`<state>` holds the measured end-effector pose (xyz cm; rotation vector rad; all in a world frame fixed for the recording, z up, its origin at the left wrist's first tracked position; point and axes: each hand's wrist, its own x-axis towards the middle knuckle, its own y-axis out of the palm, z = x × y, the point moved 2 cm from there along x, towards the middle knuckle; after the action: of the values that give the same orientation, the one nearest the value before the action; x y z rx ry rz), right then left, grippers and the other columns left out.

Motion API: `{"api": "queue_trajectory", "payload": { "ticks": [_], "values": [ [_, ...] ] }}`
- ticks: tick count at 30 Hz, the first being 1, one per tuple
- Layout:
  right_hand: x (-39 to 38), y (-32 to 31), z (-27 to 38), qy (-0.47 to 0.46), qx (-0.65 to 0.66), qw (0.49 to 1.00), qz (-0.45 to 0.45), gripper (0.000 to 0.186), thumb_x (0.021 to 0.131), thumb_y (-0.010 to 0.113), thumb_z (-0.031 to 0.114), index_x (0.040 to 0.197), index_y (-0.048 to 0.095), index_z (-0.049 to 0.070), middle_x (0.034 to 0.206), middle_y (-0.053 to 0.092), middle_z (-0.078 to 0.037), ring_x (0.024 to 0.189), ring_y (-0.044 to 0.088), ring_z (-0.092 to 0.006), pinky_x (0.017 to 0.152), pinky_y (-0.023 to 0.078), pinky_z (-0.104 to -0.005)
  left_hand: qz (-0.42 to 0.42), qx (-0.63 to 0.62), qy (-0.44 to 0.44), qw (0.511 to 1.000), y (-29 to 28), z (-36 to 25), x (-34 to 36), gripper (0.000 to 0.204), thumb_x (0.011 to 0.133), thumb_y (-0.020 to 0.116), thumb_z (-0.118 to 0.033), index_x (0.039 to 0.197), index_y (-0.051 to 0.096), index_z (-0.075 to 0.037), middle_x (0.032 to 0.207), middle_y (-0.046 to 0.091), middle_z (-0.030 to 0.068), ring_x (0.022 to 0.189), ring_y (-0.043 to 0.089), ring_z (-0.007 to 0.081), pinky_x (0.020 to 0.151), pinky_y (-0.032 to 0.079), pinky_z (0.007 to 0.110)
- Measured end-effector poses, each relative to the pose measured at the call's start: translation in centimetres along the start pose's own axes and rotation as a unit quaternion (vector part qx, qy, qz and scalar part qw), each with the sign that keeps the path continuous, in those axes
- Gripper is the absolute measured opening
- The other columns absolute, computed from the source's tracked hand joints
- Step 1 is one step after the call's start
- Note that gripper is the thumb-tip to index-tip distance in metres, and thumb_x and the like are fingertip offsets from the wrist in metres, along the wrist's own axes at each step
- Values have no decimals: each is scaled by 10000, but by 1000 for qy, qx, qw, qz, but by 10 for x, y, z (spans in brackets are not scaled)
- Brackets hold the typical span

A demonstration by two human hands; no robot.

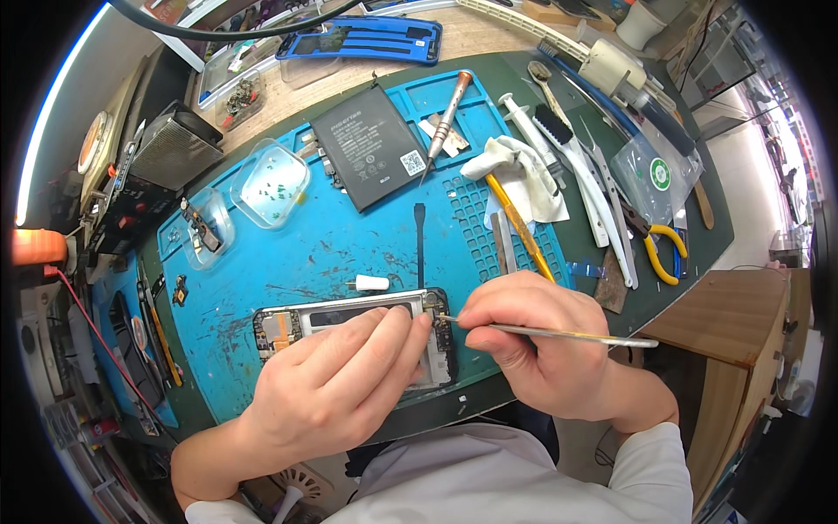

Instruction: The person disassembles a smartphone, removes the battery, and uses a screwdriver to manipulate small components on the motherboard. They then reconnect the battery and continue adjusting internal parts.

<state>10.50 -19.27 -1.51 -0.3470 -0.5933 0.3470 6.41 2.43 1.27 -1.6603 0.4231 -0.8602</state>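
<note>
Bracing the opened phone [316, 318] at its right half, the left hand [340, 380] lies over the frame with its fingers bunched together, probably to keep the light body from sliding; whether those fingertips also pinch some small part cannot be told. The right hand [539, 336] grips a slender metal tool [576, 334] between thumb and fingers, close to its working end, a short hold that likely serves fine control. Its tip reaches the circuitry at the phone's right end, while the shank runs out to the right, beyond the hand. The phone rests on the near part of the blue mat [323, 240], inner side up, presumably so that its boards can be reached. Its long axis runs roughly left to right, across the person's front; which end is the top is hard to tell. The tool lies along nearly the same line, pointing left. A thin black strip [420, 244] extends straight to the far side from the phone's far edge, just right of a small white-capped piece [372, 283]. Farther off, a dark battery [367, 148] and a screwdriver [449, 115] sit clear of the hands, perhaps set there to leave working room.
</note>
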Motion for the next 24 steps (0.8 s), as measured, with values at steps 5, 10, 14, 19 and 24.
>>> {"api": "queue_trajectory", "payload": {
  "ticks": [5, 10, 14, 19, 24],
  "values": [
    [2, -4, 1, -1, -7, 999, 51, 200, 997, 783, 128, 1096, 688, -18, 942, 747, -145, 799, 738, -270, 670, 592, -340, 1, 0, 3, 1000, -1, 0, 0, 358, 867, 769, -134, 1187, 763, 27, 1168, 706, 92, 1005, 738, 192, 813, 609, 293],
    [2, -4, 1, 2, -17, 998, 56, 196, 989, 790, 122, 1089, 693, -15, 941, 746, -138, 800, 737, -271, 670, 592, -341, 6, -1, 4, 1000, -2, -1, 1, 363, 865, 770, -134, 1188, 762, 31, 1168, 705, 93, 1008, 736, 195, 816, 607, 295],
    [3, -2, 2, 1, -17, 999, 44, 188, 967, 805, 127, 1052, 697, -1, 923, 736, -122, 777, 729, -281, 651, 584, -354, 8, 4, 3, 1000, -2, -1, 1, 363, 869, 769, -140, 1193, 764, 24, 1170, 703, 92, 1016, 732, 194, 829, 606, 297],
    [2, 1, 1, -5, -20, 1000, 22, 193, 935, 827, 142, 1011, 696, 22, 899, 720, -105, 733, 717, -295, 611, 567, -374, 14, 7, 4, 1000, -2, -1, 0, 370, 877, 767, -163, 1203, 765, 12, 1179, 698, 89, 1029, 728, 195, 834, 605, 299],
    [2, 0, 1, -8, -12, 1000, 26, 190, 938, 824, 152, 1004, 700, 24, 908, 724, -102, 742, 723, -296, 616, 572, -373, 14, 8, 4, 1000, -2, -1, 0, 380, 876, 768, -173, 1209, 764, 10, 1183, 696, 89, 1033, 727, 197, 834, 602, 299]
  ]
}}
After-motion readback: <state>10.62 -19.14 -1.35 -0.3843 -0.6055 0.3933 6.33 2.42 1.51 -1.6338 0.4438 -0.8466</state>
